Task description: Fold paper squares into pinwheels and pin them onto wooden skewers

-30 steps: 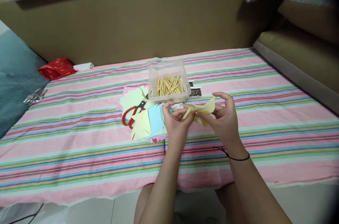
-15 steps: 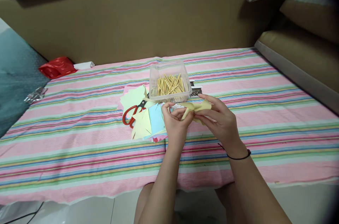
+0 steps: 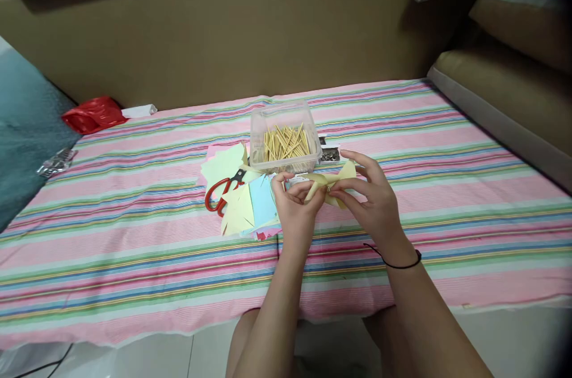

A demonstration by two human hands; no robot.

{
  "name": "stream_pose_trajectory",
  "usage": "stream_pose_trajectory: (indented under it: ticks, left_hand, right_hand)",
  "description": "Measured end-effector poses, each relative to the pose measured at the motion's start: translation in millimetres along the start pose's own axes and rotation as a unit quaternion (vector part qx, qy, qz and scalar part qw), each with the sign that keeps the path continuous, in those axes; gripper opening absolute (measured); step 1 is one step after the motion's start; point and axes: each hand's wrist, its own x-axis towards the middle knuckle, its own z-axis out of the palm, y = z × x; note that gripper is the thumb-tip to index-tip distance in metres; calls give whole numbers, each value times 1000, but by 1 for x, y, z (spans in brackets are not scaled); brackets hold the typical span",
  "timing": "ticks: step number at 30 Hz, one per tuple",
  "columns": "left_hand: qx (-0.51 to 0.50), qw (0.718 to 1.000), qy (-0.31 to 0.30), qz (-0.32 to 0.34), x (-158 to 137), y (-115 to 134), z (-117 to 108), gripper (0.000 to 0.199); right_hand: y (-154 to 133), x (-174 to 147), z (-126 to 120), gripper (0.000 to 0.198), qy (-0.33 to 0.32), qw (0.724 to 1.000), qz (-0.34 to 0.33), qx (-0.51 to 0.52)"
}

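Note:
A yellow paper pinwheel [image 3: 345, 173] with curled-in blades is held up between my two hands over the cloth. My left hand [image 3: 298, 206] pinches its middle, thumb against fingers. My right hand [image 3: 373, 202] closes its thumb and a finger at the pinwheel's centre, while the index finger is raised behind a blade. Something tiny may be at those fingertips, too small to make out. Left of my hands lie cut yellow paper [image 3: 239, 209], light blue paper [image 3: 263, 199] and red-handled scissors [image 3: 220, 194]. Behind is a clear plastic box [image 3: 286, 164] of thin wooden sticks [image 3: 288, 142].
A small container of metal bits [image 3: 329, 155] sits right of the box. Pale green paper [image 3: 221, 166] lies behind the scissors. A red plastic bag [image 3: 95, 115] and a clear packet [image 3: 57, 162] are at far left. The striped cloth [image 3: 134, 235] covers the surface; cushions [image 3: 518, 14] stand right.
My right index finger has lifted off the pinwheel's blade, and my right thumb and finger have come together near its centre. My left hand keeps its pinch. The view has shifted slightly.

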Motion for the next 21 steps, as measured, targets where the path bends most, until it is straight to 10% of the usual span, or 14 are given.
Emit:
stream_pose_trajectory:
  ticks: [21]
  left_hand:
    - [33,999,9,30,-1,1,0,53]
  right_hand:
    - [-1,0,3,8,-2,998,3,-60]
